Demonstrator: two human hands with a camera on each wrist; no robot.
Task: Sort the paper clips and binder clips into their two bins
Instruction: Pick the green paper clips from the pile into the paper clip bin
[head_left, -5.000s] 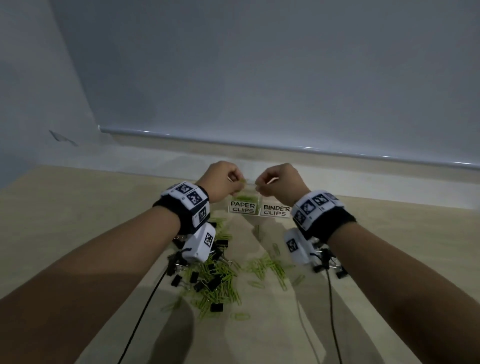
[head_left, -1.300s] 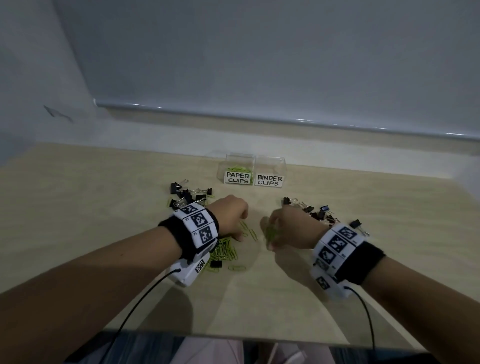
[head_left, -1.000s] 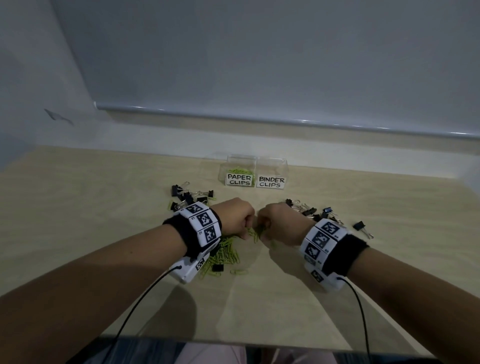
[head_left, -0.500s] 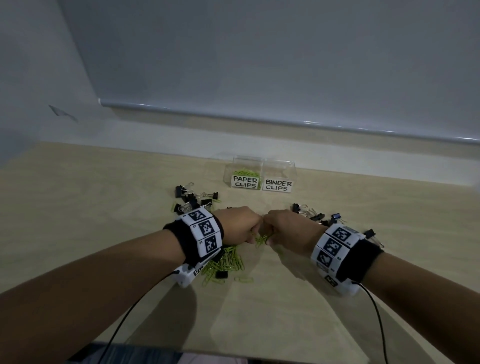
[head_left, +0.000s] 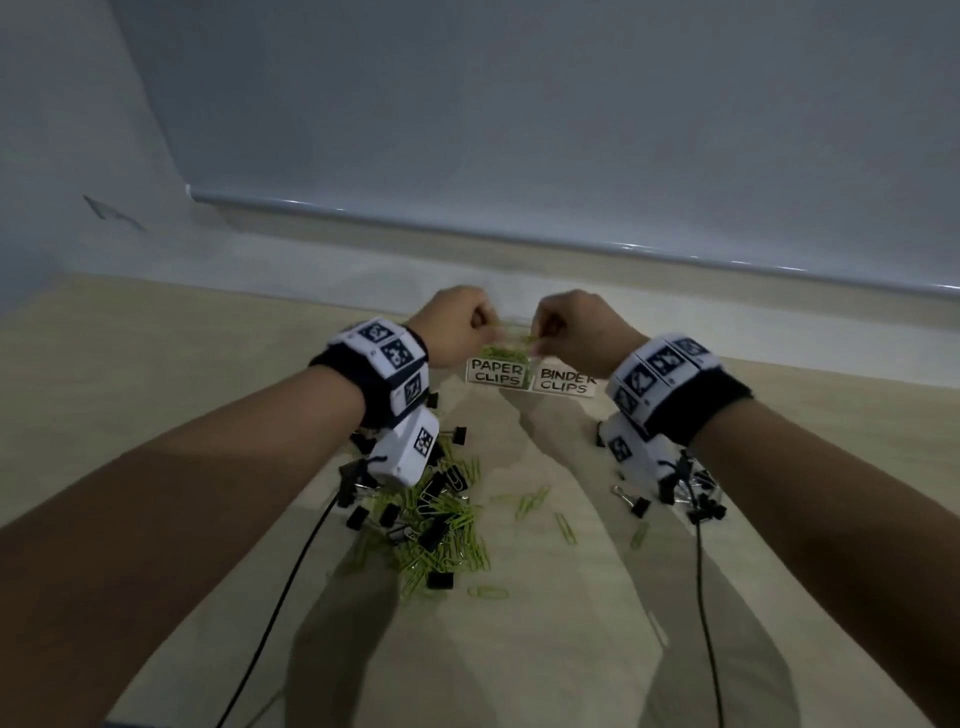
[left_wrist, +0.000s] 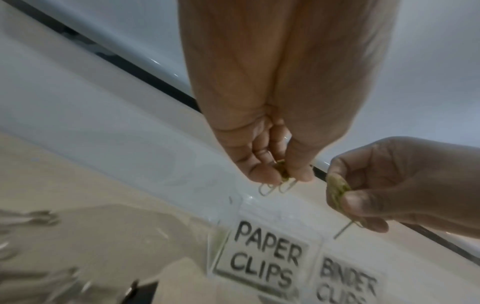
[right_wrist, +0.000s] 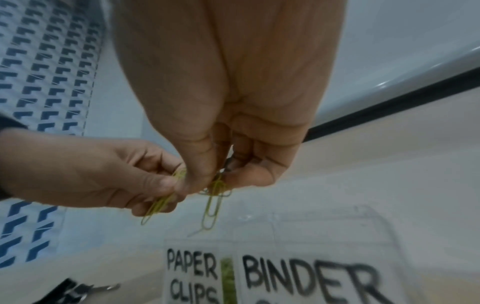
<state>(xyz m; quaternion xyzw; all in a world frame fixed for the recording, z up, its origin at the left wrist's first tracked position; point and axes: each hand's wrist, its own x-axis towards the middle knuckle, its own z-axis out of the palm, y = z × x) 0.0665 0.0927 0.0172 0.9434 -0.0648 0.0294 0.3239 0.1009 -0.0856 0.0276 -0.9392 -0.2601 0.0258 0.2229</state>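
Note:
Both hands hover just above two clear bins at the back of the table. My left hand (head_left: 457, 325) pinches green paper clips (left_wrist: 281, 184) between thumb and fingers. My right hand (head_left: 569, 330) pinches another bunch of green paper clips (right_wrist: 214, 202), which dangle over the bin labelled PAPER CLIPS (head_left: 496, 371). The bin labelled BINDER CLIPS (head_left: 566, 382) stands right of it. A mixed heap of green paper clips and black binder clips (head_left: 441, 514) lies under my left forearm.
More black binder clips (head_left: 691, 493) lie under my right wrist, and a few loose paper clips (head_left: 535, 501) sit between the heaps. A pale wall with a ledge (head_left: 519, 234) runs behind the bins. Cables hang from both wrist cameras.
Both hands have lifted from the table with paper clips and moved forward to above the bins. The head view has tilted down and closer.

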